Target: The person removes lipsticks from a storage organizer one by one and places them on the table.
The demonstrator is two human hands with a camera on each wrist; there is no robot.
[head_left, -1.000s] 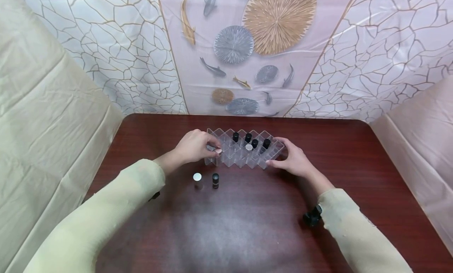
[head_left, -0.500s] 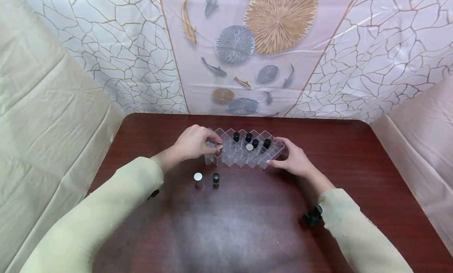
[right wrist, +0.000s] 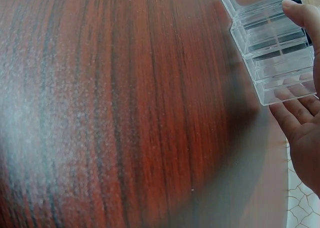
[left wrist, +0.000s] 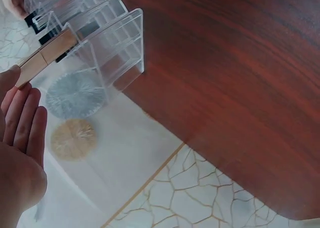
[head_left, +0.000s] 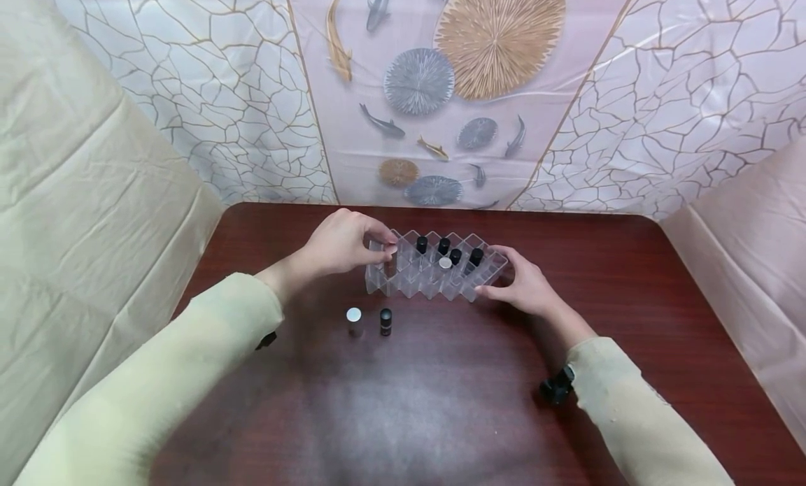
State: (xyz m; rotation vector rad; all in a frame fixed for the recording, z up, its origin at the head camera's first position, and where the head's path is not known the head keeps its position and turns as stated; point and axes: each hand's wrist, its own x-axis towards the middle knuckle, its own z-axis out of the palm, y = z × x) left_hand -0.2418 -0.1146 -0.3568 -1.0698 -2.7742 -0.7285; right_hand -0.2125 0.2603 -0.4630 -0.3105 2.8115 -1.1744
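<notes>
A clear acrylic lipstick organizer (head_left: 430,282) with diamond-shaped compartments stands toward the back of the table. My left hand (head_left: 340,243) pinches a copper-coloured lipstick tube (left wrist: 46,56) by its end, between thumb and index finger. The tube's lower part reaches down at the organizer's left end; whether it sits within a compartment I cannot tell. At the opposite end, my right hand (head_left: 525,283) grips the organizer, thumb in front and fingers behind. Several black-capped tubes (head_left: 455,256) and one with a pale round top (head_left: 445,263) stand in the compartments.
Two tubes stand upright on the dark red wooden table (head_left: 403,416) in front of the organizer: one with a shiny silver top (head_left: 354,317), one black (head_left: 386,321). A patterned cloth wall (head_left: 428,136) rises behind the table's far edge.
My left hand has moved slightly up and away with the copper-coloured lipstick tube, so more of the tube shows. The right hand keeps its grip on the organizer.
</notes>
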